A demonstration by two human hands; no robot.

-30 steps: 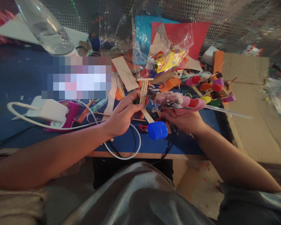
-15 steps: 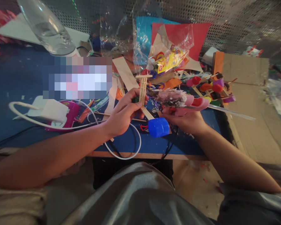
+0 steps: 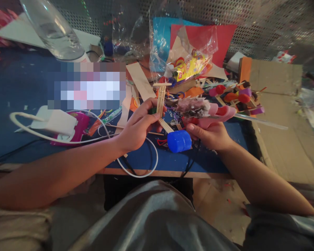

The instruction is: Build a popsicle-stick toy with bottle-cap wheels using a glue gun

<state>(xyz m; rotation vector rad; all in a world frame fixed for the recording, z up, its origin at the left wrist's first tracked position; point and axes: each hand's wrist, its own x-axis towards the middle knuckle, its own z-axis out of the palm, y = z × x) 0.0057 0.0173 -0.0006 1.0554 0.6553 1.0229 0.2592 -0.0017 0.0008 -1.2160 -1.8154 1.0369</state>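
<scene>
My left hand (image 3: 140, 127) is closed on a small craft frame of thin wooden sticks (image 3: 161, 101), its thumb pressed across them. A short crosspiece caps the far end, and a blue bottle cap (image 3: 179, 141) sits at the near end. Part of a green cap (image 3: 152, 111) shows behind the fingers. My right hand (image 3: 210, 136) grips a pink hot glue gun (image 3: 217, 113) by its underside, fingers mostly hidden. Pinkish-grey fluffy residue coats the gun's front, and a clear glue stick (image 3: 261, 121) juts from its back. The right thumb lies close to the blue cap.
A white charger (image 3: 59, 122) rests on a magenta block, its white cable looping toward the table edge. At the back stand a tilted water bottle (image 3: 59, 42) and a clear plastic bag (image 3: 183, 55). Colourful caps on sticks (image 3: 238, 96) lie right, beside cardboard (image 3: 279, 122).
My right thumb has come up into view and extends toward the blue cap. The frame and glue gun have shifted slightly right in the picture.
</scene>
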